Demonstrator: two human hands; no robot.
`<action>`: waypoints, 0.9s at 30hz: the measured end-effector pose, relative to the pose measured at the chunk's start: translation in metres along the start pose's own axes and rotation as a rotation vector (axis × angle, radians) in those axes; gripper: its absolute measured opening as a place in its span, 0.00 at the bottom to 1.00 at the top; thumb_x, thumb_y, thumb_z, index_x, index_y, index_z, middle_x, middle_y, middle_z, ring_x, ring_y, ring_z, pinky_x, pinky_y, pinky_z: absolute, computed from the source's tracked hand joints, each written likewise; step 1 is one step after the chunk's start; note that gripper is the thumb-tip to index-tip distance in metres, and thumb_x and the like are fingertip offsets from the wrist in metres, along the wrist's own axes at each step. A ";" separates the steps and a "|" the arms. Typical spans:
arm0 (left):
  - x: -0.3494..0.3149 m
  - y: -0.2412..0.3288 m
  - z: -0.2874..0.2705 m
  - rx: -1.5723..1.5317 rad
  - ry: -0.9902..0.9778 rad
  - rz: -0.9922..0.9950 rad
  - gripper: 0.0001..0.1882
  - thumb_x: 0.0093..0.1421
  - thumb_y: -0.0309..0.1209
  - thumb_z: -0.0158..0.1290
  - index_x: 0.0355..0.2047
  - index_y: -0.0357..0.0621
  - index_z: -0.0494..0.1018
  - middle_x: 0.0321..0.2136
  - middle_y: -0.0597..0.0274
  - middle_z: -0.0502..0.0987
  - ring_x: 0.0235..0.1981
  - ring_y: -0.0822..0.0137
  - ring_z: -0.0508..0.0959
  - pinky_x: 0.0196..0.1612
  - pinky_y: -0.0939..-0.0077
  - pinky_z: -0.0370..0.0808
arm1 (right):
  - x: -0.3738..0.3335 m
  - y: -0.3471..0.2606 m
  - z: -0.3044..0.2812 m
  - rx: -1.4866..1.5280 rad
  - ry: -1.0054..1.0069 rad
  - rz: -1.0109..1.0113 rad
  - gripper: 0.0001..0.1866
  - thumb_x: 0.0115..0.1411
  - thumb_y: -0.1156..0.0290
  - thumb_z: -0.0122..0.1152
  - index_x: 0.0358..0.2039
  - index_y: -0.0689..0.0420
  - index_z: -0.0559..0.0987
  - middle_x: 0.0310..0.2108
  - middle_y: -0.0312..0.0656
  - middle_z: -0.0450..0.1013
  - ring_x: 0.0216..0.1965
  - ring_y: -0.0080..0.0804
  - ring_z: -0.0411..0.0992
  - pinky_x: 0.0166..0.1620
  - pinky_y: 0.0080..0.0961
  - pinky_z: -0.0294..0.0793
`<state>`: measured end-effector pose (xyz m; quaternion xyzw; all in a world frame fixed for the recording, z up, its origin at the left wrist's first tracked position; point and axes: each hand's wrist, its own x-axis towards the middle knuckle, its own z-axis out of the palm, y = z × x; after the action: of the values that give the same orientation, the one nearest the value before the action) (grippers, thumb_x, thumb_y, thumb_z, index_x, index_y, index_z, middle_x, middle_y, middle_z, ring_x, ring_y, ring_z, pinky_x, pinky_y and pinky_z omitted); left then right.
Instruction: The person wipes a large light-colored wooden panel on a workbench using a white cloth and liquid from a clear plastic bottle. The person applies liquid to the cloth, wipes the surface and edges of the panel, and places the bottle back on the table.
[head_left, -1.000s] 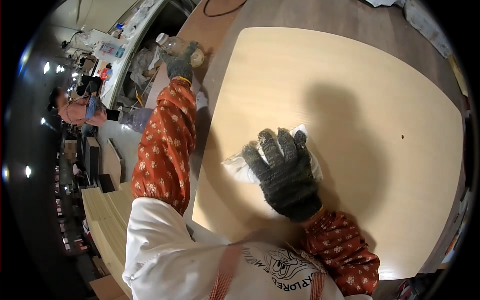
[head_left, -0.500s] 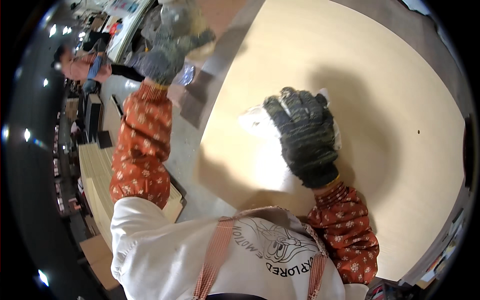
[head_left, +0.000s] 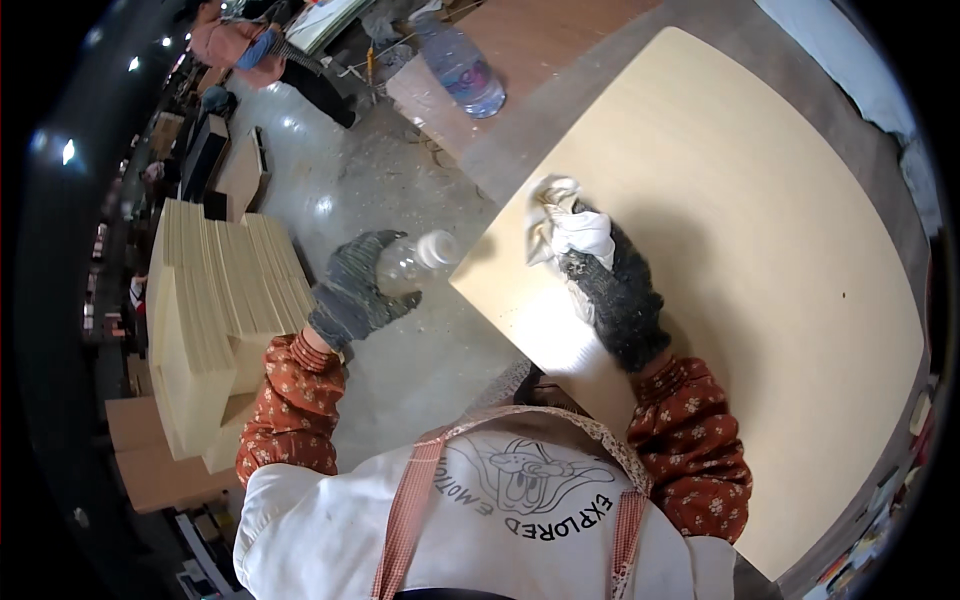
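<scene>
My left hand [head_left: 355,295], in a dark grey work glove, is closed around a small clear bottle [head_left: 398,262] with a white cap. It holds the bottle tilted, over the floor just off the left corner of a pale, smooth board [head_left: 780,300]. My right hand [head_left: 625,300], gloved alike, is above the board near its left edge. Bunched in its fingers is a white cloth [head_left: 565,225], part of which hangs loose at the fingertips. A bright glare shows on the board beneath the cloth.
A large clear plastic bottle [head_left: 460,70] is on a brown surface beyond the board. Stacked pale boards [head_left: 220,320] stand on the floor at left, with cardboard [head_left: 160,450] beside them. A person [head_left: 260,50] in a pink top stands at far left.
My left hand has come down and nearer with the small bottle. The right hand, spread flat over the cloth before, now has it gathered in its fingers. The whole view has shifted.
</scene>
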<state>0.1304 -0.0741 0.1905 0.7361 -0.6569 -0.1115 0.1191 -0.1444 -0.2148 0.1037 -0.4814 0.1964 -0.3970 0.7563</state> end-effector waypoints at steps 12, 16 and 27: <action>0.011 0.084 0.020 0.699 0.101 0.330 0.33 0.38 0.31 0.58 0.49 0.34 0.69 0.38 0.49 0.71 0.39 0.48 0.72 0.50 0.47 0.68 | -0.031 0.011 0.033 0.748 -0.039 0.253 0.19 0.66 0.67 0.52 0.55 0.60 0.67 0.48 0.43 0.69 0.45 0.31 0.70 0.47 0.29 0.73; 0.009 0.084 0.020 0.640 0.130 0.336 0.33 0.38 0.32 0.57 0.48 0.31 0.69 0.37 0.48 0.71 0.39 0.49 0.72 0.50 0.46 0.68 | -0.030 0.016 0.031 0.548 0.010 0.218 0.21 0.66 0.68 0.52 0.58 0.60 0.65 0.50 0.45 0.69 0.47 0.33 0.70 0.50 0.31 0.72; -0.027 0.028 0.094 -0.369 0.288 -0.301 0.39 0.40 0.44 0.70 0.51 0.41 0.69 0.42 0.50 0.77 0.42 0.53 0.79 0.47 0.62 0.76 | 0.028 -0.037 0.003 -0.582 0.224 -0.254 0.20 0.63 0.79 0.55 0.56 0.64 0.69 0.46 0.45 0.75 0.44 0.29 0.74 0.47 0.25 0.75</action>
<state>0.0707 -0.0535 0.1110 0.7995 -0.4852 -0.1400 0.3253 -0.1408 -0.2434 0.1406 -0.6512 0.3218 -0.4660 0.5053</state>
